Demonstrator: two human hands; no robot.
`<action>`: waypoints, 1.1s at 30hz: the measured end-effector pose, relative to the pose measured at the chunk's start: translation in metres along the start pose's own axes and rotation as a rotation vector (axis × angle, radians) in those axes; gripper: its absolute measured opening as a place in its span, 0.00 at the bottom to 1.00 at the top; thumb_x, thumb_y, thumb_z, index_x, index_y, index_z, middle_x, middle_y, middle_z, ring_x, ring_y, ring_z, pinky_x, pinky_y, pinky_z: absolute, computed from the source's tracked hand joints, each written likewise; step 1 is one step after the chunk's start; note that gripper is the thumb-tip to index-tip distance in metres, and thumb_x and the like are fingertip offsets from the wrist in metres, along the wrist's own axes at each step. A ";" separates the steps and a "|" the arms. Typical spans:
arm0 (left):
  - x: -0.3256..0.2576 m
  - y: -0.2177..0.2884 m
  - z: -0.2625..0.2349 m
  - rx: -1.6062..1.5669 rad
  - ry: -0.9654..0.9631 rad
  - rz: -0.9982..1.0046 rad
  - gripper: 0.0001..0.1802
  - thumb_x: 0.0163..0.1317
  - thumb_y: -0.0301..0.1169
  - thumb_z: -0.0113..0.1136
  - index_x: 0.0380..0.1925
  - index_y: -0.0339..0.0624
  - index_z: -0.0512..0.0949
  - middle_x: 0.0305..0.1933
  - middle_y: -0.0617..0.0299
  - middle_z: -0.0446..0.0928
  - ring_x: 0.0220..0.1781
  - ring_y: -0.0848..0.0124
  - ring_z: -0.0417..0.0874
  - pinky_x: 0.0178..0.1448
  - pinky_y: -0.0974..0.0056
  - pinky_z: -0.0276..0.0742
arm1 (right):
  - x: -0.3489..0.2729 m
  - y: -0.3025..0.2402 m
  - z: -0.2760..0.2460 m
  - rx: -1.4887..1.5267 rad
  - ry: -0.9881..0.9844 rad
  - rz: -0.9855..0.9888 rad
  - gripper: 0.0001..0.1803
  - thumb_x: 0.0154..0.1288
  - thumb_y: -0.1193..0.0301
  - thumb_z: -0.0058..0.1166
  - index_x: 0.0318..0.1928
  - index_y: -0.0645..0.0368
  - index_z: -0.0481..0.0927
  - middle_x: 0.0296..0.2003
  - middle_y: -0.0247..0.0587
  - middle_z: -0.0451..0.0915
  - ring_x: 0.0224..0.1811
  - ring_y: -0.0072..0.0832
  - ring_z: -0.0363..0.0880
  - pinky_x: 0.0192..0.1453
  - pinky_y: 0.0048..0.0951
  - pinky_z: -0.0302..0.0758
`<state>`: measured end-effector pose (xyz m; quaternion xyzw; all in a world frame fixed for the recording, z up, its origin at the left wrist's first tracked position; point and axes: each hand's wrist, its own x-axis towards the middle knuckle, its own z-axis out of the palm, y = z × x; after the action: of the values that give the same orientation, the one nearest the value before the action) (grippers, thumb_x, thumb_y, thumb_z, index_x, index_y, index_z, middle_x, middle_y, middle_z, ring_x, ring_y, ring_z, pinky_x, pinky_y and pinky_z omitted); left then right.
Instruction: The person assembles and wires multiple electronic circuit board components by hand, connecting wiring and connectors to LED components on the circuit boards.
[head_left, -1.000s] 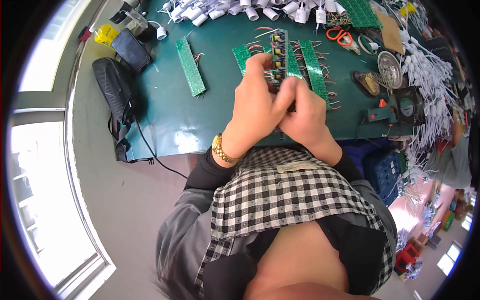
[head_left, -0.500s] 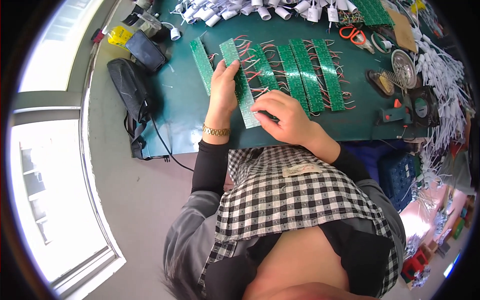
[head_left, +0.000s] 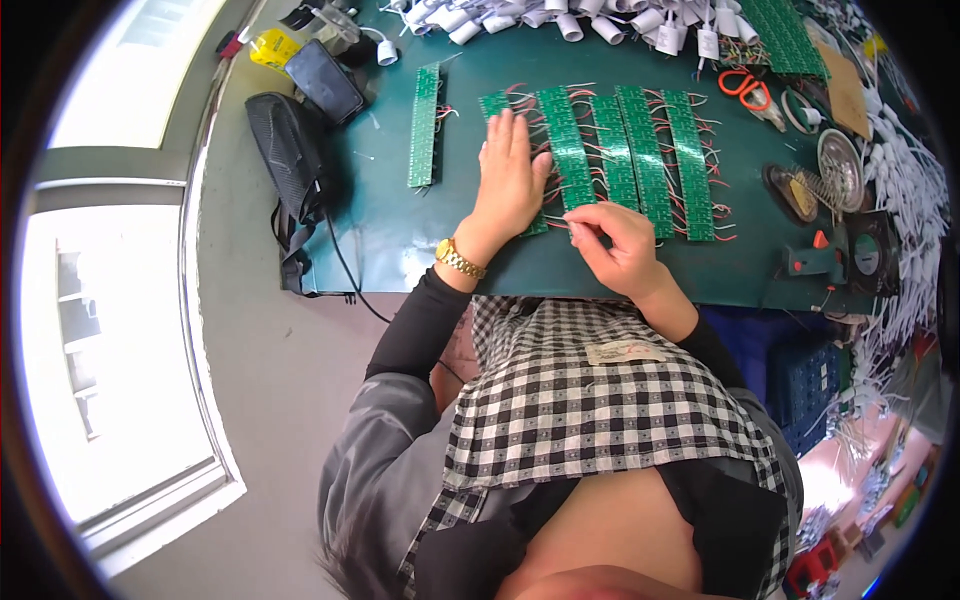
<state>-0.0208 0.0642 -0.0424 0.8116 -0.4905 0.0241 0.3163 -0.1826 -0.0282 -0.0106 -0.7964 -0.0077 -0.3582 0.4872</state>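
While the left hand (head_left: 512, 180) lies flat with fingers spread on the leftmost of a row of green circuit strips (head_left: 565, 150), the right hand (head_left: 618, 245) sits just below the row with thumb and forefinger pinched together on something too small to make out, perhaps a wire end. These strips are long, narrow green boards lying side by side on the dark green bench (head_left: 420, 255), each fringed with short red and white wires. One more green strip (head_left: 424, 125) lies apart to the left. A gold wristwatch (head_left: 458, 260) circles the left wrist. At the bench's far left corner sits a yellow packet (head_left: 274, 48) beside a dark phone (head_left: 325, 82), with a black bag (head_left: 290, 160) hanging off the edge. Orange-handled scissors (head_left: 745, 90) lie to the upper right. A pale rectangular label (head_left: 625, 352) is sewn on the person's checked apron.
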 end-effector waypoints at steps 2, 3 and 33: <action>0.007 0.003 -0.010 -0.018 -0.002 -0.077 0.28 0.61 0.37 0.53 0.59 0.36 0.62 0.66 0.40 0.55 0.69 0.42 0.52 0.65 0.39 0.52 | -0.003 0.002 0.000 0.010 0.023 -0.018 0.07 0.53 0.82 0.55 0.34 0.63 0.78 0.23 0.39 0.78 0.21 0.29 0.76 0.25 0.25 0.70; 0.014 -0.005 -0.016 0.129 0.132 -0.087 0.27 0.59 0.37 0.56 0.56 0.38 0.65 0.65 0.42 0.57 0.68 0.43 0.55 0.62 0.39 0.55 | -0.004 0.002 -0.001 0.031 0.019 -0.019 0.07 0.53 0.82 0.55 0.34 0.63 0.78 0.23 0.39 0.78 0.21 0.28 0.76 0.24 0.24 0.70; 0.037 0.045 -0.034 -1.322 -0.121 -0.217 0.23 0.66 0.43 0.51 0.52 0.35 0.65 0.45 0.60 0.72 0.43 0.73 0.73 0.51 0.67 0.70 | 0.077 0.031 0.015 0.391 -0.008 0.399 0.19 0.68 0.63 0.48 0.52 0.65 0.69 0.38 0.37 0.77 0.40 0.20 0.74 0.44 0.24 0.71</action>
<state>-0.0292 0.0393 0.0193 0.4919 -0.3348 -0.3588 0.7192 -0.1059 -0.0585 0.0060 -0.6745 0.0786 -0.2436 0.6925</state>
